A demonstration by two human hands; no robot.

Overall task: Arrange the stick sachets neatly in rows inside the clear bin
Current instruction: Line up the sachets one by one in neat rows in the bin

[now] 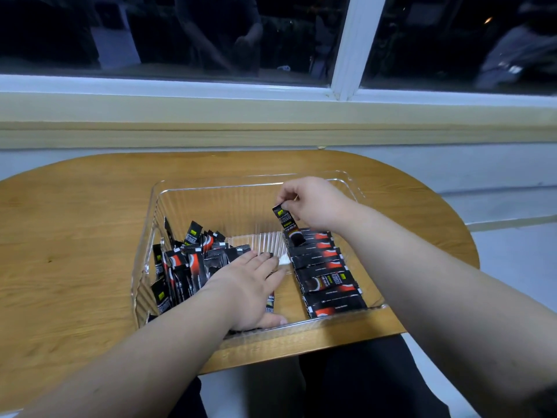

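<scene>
Sachets (325,276) line the bin's (211,190) right side in a row; right grip (313,203) pinches another sachet (287,226) upright at its far end, while left grip (247,285), flat and released, seemingly restrains the loose heap (187,260).

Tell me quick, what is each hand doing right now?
Left hand: open, fingers straight, resting inside the clear bin.
Right hand: pinching one stick sachet by its top end.

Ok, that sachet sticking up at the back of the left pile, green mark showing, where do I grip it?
Pinch the upright sachet by its free top end, coming down from above: it stands nearly vertical, and its lower half is buried in the loose pile.
</scene>
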